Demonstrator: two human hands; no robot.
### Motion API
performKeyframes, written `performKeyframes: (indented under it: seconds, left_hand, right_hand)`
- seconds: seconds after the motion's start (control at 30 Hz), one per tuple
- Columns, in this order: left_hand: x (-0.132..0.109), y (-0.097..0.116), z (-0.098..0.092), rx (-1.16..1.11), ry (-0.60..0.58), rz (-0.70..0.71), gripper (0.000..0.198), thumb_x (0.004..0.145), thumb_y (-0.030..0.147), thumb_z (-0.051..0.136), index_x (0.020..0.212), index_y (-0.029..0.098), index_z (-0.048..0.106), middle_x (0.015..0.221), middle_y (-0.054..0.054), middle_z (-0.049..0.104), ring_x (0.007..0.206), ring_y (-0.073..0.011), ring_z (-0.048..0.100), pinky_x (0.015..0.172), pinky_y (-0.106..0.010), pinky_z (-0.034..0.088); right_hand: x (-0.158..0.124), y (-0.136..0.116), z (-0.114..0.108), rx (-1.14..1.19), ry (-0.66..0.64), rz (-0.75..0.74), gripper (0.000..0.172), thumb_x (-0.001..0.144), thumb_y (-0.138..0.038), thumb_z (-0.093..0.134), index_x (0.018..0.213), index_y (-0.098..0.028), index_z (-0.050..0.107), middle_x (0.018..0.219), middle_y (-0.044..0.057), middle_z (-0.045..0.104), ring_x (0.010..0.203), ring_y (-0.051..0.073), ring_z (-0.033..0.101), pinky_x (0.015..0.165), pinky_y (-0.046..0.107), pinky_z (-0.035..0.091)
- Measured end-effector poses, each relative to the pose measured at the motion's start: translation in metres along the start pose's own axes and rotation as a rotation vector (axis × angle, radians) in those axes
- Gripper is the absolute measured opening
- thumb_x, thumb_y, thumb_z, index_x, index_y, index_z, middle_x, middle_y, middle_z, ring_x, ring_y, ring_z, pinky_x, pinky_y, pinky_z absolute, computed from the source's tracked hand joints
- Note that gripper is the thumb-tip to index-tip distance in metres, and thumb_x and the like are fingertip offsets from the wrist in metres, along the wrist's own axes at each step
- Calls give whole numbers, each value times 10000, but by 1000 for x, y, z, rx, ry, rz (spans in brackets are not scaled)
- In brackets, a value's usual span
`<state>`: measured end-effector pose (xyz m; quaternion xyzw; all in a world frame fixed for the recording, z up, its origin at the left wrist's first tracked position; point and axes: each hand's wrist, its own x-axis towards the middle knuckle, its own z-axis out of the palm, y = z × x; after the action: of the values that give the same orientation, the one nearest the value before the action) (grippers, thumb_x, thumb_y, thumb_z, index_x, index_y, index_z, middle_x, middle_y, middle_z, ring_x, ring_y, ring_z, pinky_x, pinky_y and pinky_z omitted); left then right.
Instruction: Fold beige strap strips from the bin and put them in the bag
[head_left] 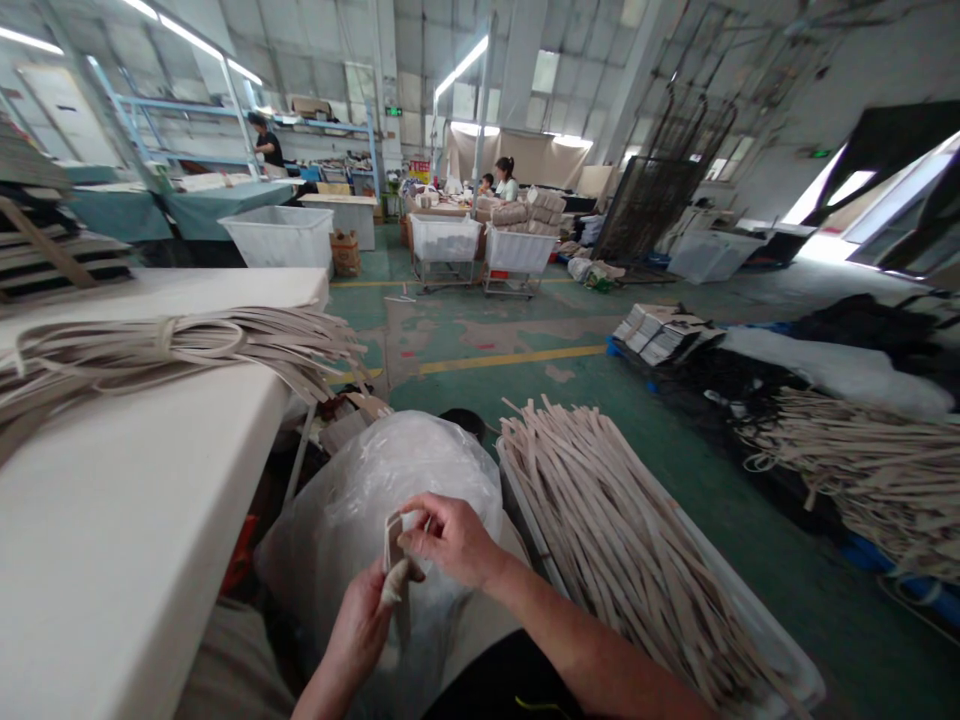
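My left hand is closed on a small folded beige strip, with a pale covering on its thumb. At the strip's upper end, my right hand pinches it between thumb and fingers. Both hands are over a large translucent plastic bag. To the right of my right arm lies a long white bin full of loose beige strips. A tied bundle of beige strips rests on the white table at the left.
More strips are heaped on a blue pallet at the right, beside stacked bundles. White carts stand across the green floor. Two people and a child are at far tables. The table edge runs close to my left arm.
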<state>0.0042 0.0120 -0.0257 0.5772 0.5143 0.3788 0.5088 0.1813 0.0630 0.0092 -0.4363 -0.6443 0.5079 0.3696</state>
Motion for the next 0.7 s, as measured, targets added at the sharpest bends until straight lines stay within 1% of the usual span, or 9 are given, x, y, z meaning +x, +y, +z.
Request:
performKeyframes:
  seconds: [0.03, 0.1, 0.17, 0.23, 0.3, 0.43, 0.53, 0.6, 0.7]
  left_hand:
    - [-1, 1, 2, 13, -49, 8, 465, 854, 629, 548, 814, 224, 774, 716, -74, 669, 712, -266, 592, 685, -305, 455]
    - [-3, 3, 5, 16, -132, 13, 456, 886, 599, 520, 824, 225, 772, 710, -68, 659, 701, -252, 584, 670, -292, 443]
    - [-4, 7, 5, 0, -186, 11, 454, 907, 577, 497, 845, 222, 773, 745, -71, 668, 727, -249, 589, 686, -287, 442]
    - [-4, 11, 4, -5, -212, 10, 452, 912, 569, 492, 846, 217, 768, 752, -67, 659, 729, -241, 580, 686, -283, 436]
    - [-3, 13, 3, 12, -243, 11, 461, 917, 571, 478, 855, 210, 757, 748, -58, 642, 722, -229, 562, 680, -281, 427]
    - [0, 8, 3, 75, -347, 1, 537, 932, 602, 396, 873, 181, 724, 757, -51, 620, 719, -216, 540, 672, -287, 409]
    - [2, 3, 5, 105, -380, 2, 558, 933, 611, 373, 838, 168, 699, 773, -52, 615, 734, -212, 538, 690, -290, 406]
    - [1, 1, 7, 97, -373, -5, 561, 933, 613, 371, 805, 166, 686, 777, -54, 615, 744, -211, 541, 704, -291, 406]
    - [-3, -2, 12, 35, -373, -68, 591, 925, 637, 359, 755, 162, 666, 729, -52, 608, 707, -206, 547, 690, -294, 412]
  right_hand:
    - [0, -2, 0, -3, -47, -11, 310, 797, -419, 715, 979, -168, 715, 736, -7, 635, 602, 105, 524, 579, 220, 385]
    - [1, -5, 2, 2, -122, -15, 279, 806, -421, 696, 779, -143, 693, 631, -22, 564, 567, 93, 461, 544, 220, 343]
    - [1, -5, 4, 28, -122, -5, 325, 819, -409, 663, 644, -139, 616, 560, -34, 489, 538, 83, 407, 515, 220, 306]
    - [2, -4, 3, 71, -57, 15, 329, 824, -400, 638, 625, -147, 572, 535, -40, 467, 504, 77, 393, 489, 217, 297]
    - [3, -6, -3, 100, 45, 42, 333, 818, -407, 627, 615, -158, 538, 516, -42, 461, 472, 75, 401, 467, 211, 306]
    - [10, -14, -27, 122, 187, 79, 336, 784, -440, 632, 619, -167, 528, 508, -47, 452, 444, 75, 422, 436, 199, 326]
    - [14, -18, -43, 148, 268, 84, 337, 772, -467, 643, 653, -165, 554, 513, -53, 451, 426, 72, 422, 416, 194, 331]
    - [15, -16, -49, 180, 278, 101, 353, 756, -490, 664, 671, -161, 569, 509, -56, 456, 416, 70, 422, 409, 190, 333]
    - [17, -12, -53, 261, 160, 148, 426, 715, -552, 711, 675, -151, 574, 499, -48, 482, 413, 68, 437, 422, 191, 363]
